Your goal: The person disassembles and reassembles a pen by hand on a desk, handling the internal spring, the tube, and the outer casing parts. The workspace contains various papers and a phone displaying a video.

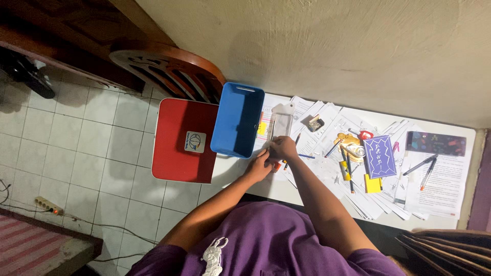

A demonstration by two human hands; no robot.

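Observation:
A clear plastic pouch [282, 119] with pens inside lies on a desk strewn with papers. My right hand [283, 148] grips its near end from above. My left hand [259, 165] pinches the same end from the left, fingers closed on it. An orange pen tip [276, 165] shows just under the hands. A blue plastic bin [238, 120] stands directly left of the pouch, open side up.
A red stool [179, 140] stands left of the bin, by a wooden chair [169, 69]. Pens [423, 166], a purple card [379, 156], yellow sticky notes [372, 184], a tape dispenser [352, 145] and printed sheets [445, 186] cover the desk to the right.

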